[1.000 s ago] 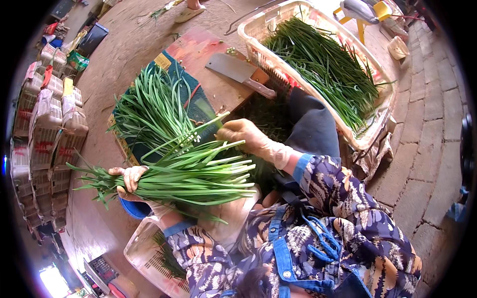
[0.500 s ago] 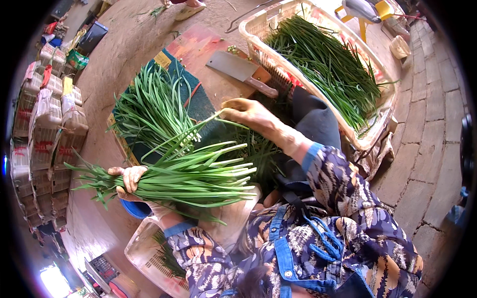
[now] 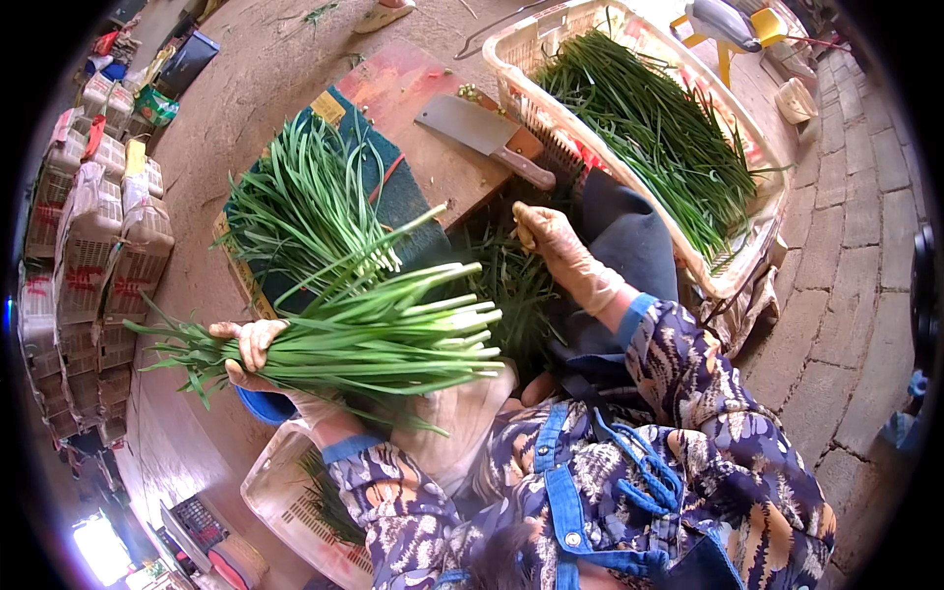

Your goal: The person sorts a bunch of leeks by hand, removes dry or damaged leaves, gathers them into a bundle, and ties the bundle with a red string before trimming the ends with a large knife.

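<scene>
A thick bunch of garlic chives [image 3: 393, 334] lies across my lap, its pale cut ends pointing right. Around its leafy left part my left hand [image 3: 258, 346], in a soiled pale glove, is closed. One longer stalk sticks up from the bunch toward the board. To the right of the bunch, apart from it, my gloved right hand [image 3: 565, 251] hangs with fingers pinched together; what they hold, if anything, is too small to make out. Beyond the bunch, a loose pile of chives [image 3: 310, 202] rests on a dark green mat [image 3: 408, 202]. Leafy scraps [image 3: 516, 285] lie below my right hand.
A cleaver [image 3: 482, 138] lies on the wooden board [image 3: 393, 74]. At the far right stands a plastic crate [image 3: 777, 211] full of chives. Another crate [image 3: 270, 482] is by my left elbow, near a blue bowl [image 3: 265, 405]. Stacked crates [image 3: 93, 265] line the left side.
My right hand has drawn back from the thin stalk, moving right and slightly nearer to me. My left hand keeps its hold on the bunch, and the long stalk now stands free.
</scene>
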### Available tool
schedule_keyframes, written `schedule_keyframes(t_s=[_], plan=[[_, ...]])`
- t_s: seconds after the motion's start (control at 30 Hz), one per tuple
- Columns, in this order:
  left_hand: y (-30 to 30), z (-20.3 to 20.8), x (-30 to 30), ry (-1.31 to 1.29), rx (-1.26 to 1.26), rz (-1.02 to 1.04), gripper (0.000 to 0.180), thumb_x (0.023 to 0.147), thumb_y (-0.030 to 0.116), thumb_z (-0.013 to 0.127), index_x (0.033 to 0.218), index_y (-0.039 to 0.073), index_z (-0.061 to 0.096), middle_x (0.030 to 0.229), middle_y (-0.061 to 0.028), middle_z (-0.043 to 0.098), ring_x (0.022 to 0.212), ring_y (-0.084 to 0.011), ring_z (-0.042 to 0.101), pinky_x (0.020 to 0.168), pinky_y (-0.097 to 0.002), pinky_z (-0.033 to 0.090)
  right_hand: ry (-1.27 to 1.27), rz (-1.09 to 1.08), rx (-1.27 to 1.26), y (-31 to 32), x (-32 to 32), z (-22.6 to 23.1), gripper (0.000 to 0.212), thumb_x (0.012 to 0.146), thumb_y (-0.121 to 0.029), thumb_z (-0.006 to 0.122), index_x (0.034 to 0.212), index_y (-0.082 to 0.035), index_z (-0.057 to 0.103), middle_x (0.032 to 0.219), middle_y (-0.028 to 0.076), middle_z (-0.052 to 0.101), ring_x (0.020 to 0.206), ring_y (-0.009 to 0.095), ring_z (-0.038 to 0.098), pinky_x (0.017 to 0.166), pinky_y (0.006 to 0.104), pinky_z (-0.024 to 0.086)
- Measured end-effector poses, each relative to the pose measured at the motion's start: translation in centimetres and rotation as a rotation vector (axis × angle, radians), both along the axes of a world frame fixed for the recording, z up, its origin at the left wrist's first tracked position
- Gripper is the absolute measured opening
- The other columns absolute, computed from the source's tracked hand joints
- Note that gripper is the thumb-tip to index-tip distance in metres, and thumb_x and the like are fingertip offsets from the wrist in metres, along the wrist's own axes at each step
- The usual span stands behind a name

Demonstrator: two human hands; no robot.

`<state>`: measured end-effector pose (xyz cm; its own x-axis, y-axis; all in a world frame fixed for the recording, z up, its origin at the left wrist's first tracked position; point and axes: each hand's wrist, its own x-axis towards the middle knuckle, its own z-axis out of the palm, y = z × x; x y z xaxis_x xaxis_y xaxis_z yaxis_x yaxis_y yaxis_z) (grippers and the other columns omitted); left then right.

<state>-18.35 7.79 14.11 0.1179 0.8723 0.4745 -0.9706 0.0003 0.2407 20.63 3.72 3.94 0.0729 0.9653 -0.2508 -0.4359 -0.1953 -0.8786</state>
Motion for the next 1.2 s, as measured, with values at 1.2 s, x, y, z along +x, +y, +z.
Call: schedule_keyframes(t_s=[1.2], plan=[[-1.6, 2.0, 3.7, 0.214, -0.345, 0.381, 0.038, 0.092, 0.022, 0.058, 0.128, 0.010, 0.057, 0.074, 0.0053, 0.050, 0.078, -0.0103, 0.050, 0.091, -0.0284, 0.044, -0.652, -0.028, 0.425, -3.8, -7.0, 5.5, 0.018, 0.097, -0.016, 0.059, 0.107, -0.001, 0.059, 0.095, 0.011, 0.060, 0.088, 0.019, 0.058, 0.081, 0.0312, 0.048]])
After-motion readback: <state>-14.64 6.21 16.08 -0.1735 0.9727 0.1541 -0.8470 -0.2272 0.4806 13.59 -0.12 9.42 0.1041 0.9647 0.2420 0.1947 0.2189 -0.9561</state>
